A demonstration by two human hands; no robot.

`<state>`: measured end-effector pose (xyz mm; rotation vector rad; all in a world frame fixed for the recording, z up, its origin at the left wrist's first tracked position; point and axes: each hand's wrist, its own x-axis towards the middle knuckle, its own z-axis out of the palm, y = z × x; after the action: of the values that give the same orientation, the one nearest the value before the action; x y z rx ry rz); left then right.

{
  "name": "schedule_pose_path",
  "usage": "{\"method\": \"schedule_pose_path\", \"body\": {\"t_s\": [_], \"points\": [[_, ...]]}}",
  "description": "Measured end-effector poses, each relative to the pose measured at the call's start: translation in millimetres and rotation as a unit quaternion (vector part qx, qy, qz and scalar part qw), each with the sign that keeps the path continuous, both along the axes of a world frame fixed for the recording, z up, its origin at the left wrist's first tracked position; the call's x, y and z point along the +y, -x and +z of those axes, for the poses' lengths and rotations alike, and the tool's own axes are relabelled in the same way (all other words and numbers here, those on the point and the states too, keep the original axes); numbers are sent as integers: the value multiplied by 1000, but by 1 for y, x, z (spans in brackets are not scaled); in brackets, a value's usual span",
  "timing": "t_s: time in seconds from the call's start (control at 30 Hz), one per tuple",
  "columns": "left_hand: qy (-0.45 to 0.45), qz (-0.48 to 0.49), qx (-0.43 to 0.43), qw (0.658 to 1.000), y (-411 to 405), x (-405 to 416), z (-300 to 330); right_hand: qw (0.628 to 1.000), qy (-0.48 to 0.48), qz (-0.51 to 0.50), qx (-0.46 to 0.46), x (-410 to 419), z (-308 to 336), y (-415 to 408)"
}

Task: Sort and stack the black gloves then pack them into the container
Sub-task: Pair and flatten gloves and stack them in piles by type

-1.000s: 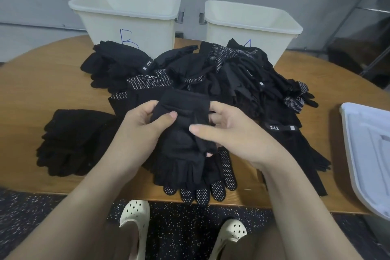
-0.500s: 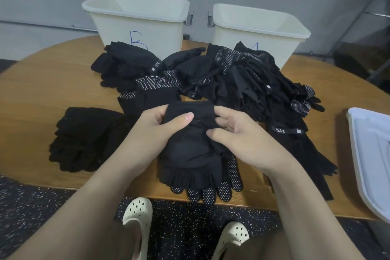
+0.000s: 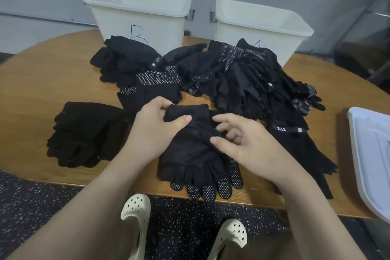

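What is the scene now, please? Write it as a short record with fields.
surface: wooden table
left hand: pinches cuff of the black glove
right hand: fingers loosely curled over that glove, grip unclear
sorted stack: at the left
unsorted pile: behind the hands
bin B: no gloves visible inside
second bin: no gloves visible inside

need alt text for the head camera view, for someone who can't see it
Two bare hands work a black glove at the near edge of a wooden table: the left hand pinches its cuff, the right hand touches it. Behind lie a heap of black gloves and two white bins.
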<state>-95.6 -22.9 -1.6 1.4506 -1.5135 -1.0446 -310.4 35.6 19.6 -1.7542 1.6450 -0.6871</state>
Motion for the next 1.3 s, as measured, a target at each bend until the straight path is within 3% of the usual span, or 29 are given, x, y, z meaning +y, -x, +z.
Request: {"method": "schedule_pose_path", "body": {"t_s": [0.17, 0.33, 0.4, 0.5, 0.57, 0.73, 0.93, 1.1, 1.2, 1.3], "points": [[32, 13, -77, 996, -2, 0, -1, 999, 19, -13, -39, 2, -8, -1], [190, 45, -245, 950, 3, 18, 4, 998, 56, -29, -27, 3, -16, -4], [279, 16, -267, 922, 8, 29, 8, 996, 71, -41, -27, 4, -19, -6], [343, -117, -308, 879, 13, 39, 1, 994, 87, -64, -28, 3, -22, -7], [322, -194, -343, 861, 12, 38, -9, 994, 78, -74, -37, 1, -22, -7], [247, -274, -370, 853, 3, 28, -20, 990, 72, -113, -49, -1, -25, -2], [217, -304, -406, 834, 2, 23, -19, 991, 45, -121, -40, -1, -22, 4], [200, -318, -419, 827, 2, 25, -14, 987, 88, -128, -51, -3, -19, 8], [197, -321, -394, 838, 0, 28, -11, 968, 170, -179, -41, -11, -13, 19], [170, -327, -296, 881, 0, 30, -3, 948, 230, -222, -7, -24, -8, 33]]}}
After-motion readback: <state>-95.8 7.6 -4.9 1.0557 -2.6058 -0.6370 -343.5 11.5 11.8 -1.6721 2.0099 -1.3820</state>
